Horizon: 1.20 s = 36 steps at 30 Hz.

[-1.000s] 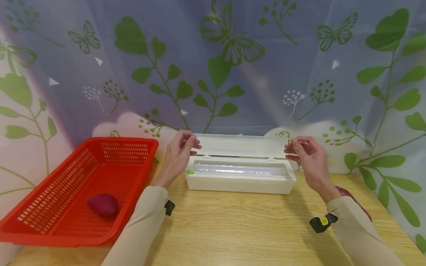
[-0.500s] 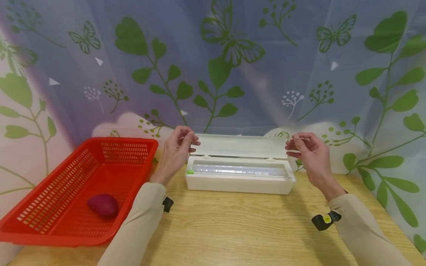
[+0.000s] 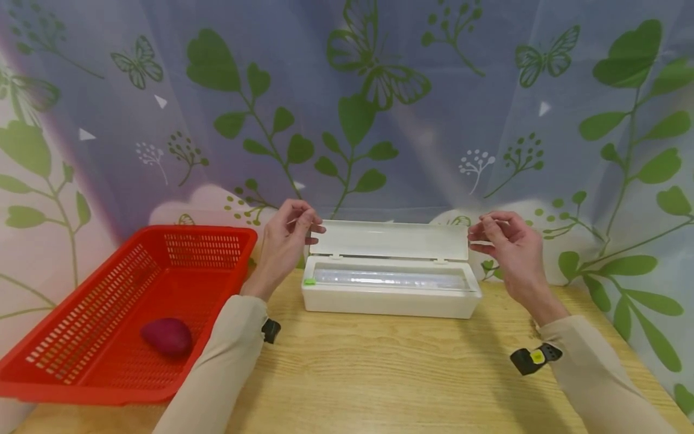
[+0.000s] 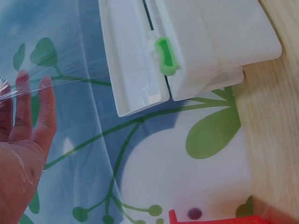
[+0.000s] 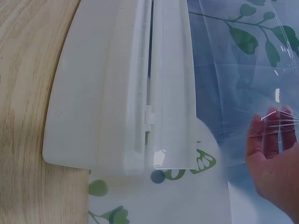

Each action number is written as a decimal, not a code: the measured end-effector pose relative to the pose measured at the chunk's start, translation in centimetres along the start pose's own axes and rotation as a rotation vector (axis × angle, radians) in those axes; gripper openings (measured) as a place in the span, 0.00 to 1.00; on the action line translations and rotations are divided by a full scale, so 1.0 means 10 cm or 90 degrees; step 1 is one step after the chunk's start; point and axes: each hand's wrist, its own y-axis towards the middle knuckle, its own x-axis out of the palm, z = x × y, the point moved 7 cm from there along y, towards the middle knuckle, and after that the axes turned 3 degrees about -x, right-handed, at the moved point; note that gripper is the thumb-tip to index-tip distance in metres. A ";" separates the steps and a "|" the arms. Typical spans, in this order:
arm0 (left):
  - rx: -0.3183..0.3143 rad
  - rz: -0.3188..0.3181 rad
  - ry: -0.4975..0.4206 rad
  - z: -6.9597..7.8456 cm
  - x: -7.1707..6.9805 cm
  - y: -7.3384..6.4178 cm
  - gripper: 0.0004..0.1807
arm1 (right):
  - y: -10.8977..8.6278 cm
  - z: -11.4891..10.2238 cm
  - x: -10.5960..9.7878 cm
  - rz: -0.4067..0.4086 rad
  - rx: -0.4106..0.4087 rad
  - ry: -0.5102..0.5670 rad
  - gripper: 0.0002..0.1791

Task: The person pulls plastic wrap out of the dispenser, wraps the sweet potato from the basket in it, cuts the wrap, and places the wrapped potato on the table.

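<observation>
Thin clear cling film [image 4: 74,83] stretches from the fingers of both hands; it shows as shiny creases in the wrist views and hardly at all in the head view. My left hand [image 3: 284,244] pinches its left side, thumb against fingers, beside the raised lid's left end. At the lid's other end, my right hand [image 3: 515,250] pinches the film's right side. Between and below the hands stands the white cling film dispenser [image 3: 390,303], its lid [image 3: 387,240] tipped back. A clear roll [image 3: 379,277] shows inside, and a green slide cutter [image 3: 309,281] sits at the left end.
A red perforated basket [image 3: 238,295] stands on the left of the wooden table [image 3: 379,374], with one purple sweet potato [image 3: 167,336] in it. A patterned curtain [image 3: 390,150] hangs close behind the dispenser.
Both hands have risen a little and drifted slightly apart. A dark purple thing seen beside the right forearm a second ago is now hidden behind it. The dispenser and basket stay put.
</observation>
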 end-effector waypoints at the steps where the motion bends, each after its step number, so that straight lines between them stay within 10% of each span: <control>1: 0.000 0.000 0.000 0.01 0.00 0.00 0.09 | 0.00 -0.01 0.00 -0.001 -0.002 0.002 0.07; 36: 0.042 -0.004 -0.009 0.31 -0.10 0.07 0.10 | 0.10 -0.30 0.13 -0.078 0.010 0.043 0.09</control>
